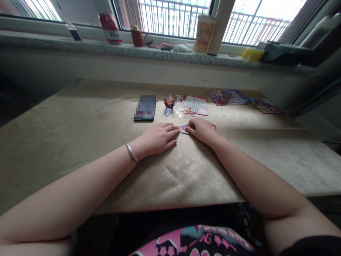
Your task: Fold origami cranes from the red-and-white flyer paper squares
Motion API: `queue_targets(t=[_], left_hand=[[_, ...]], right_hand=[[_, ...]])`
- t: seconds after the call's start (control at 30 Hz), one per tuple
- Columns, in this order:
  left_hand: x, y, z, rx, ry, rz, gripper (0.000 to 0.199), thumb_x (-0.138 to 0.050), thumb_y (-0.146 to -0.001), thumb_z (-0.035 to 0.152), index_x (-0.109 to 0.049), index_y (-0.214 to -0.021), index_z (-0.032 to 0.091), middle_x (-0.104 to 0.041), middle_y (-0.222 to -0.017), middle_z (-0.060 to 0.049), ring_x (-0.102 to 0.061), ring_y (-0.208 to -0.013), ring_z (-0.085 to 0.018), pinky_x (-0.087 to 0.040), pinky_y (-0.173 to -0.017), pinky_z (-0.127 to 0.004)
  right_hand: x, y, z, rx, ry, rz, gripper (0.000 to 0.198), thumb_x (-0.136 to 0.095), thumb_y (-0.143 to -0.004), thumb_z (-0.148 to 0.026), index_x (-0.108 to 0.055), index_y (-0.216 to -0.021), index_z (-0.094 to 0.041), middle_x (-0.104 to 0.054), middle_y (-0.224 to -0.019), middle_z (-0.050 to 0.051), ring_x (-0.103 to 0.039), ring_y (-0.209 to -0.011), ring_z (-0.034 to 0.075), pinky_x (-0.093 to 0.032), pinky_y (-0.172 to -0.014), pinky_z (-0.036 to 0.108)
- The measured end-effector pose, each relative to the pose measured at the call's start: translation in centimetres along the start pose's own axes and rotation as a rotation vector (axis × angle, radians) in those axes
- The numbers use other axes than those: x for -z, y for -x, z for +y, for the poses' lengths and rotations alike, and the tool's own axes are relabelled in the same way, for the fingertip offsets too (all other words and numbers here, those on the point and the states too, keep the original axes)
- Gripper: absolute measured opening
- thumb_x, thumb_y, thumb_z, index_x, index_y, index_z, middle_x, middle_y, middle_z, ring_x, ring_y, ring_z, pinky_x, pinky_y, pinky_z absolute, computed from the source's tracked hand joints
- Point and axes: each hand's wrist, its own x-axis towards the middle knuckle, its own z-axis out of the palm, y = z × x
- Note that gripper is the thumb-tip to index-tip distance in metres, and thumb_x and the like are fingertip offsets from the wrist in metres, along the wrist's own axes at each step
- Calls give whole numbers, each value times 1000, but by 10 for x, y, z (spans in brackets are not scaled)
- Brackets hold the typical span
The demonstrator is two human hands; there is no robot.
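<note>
A narrow strip of folded printed paper [183, 128] lies on the table between my two hands. My left hand [161, 137], with a silver bangle at the wrist, rests flat with its fingers stretched out; the fingertips touch the paper's left end. On the other side, my right hand [201, 128] has its thumb and bent fingers closed on the paper. A red-edged end of paper shows beyond the right hand; the middle part is hidden under it. Just behind the hands sits a small folded paper piece [169, 101] in red and dark colours, with a pale tip.
A phone [145, 108] lies behind my left hand. Behind my right hand is a loose stack of printed sheets [193, 105]. Colourful printed sheets [227, 97] lie farther right. On the windowsill stand a red can [110, 29], a patterned cup [204, 33] and a yellow object [253, 54].
</note>
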Motion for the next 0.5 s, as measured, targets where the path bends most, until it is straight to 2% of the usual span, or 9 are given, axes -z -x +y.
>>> queue_targets(t=[0.5], left_hand=[[5, 6, -1, 39, -21, 8, 43, -54, -93, 35, -60, -130, 14, -63, -130, -11, -59, -119, -27, -51, -99, -40]], right_hand=[[-2, 0, 2, 7, 8, 8, 23, -58, -89, -40, -65, -80, -21, -72, -90, 5, -61, -82, 19, -32, -63, 29]])
